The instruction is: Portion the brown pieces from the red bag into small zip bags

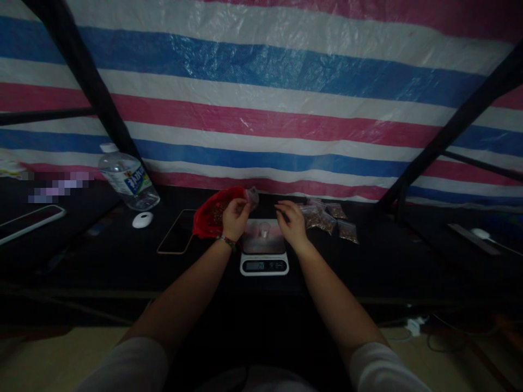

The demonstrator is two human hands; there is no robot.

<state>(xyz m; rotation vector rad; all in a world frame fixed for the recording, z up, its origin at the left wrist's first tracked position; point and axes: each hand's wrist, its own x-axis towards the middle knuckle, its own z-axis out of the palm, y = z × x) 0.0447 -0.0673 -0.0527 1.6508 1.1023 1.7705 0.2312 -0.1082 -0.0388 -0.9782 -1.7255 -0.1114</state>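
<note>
My left hand has its fingers pinched at the edge of a small clear plastic bag, beside a red bag that holds small brown pieces. Between my hands stands a white kitchen scale with a lit display, too dim to read surely. On its plate rests a small clear cup; what is inside it is hard to make out. Above the plate's right edge, my right hand is empty, thumb and fingers slightly apart. Just right of it lie several small filled zip bags.
To the left are a phone, a white computer mouse, a large plastic bottle and another phone. At the right lie a flat ruler-like strip and a white spoon. Dark poles and a striped sheet stand behind.
</note>
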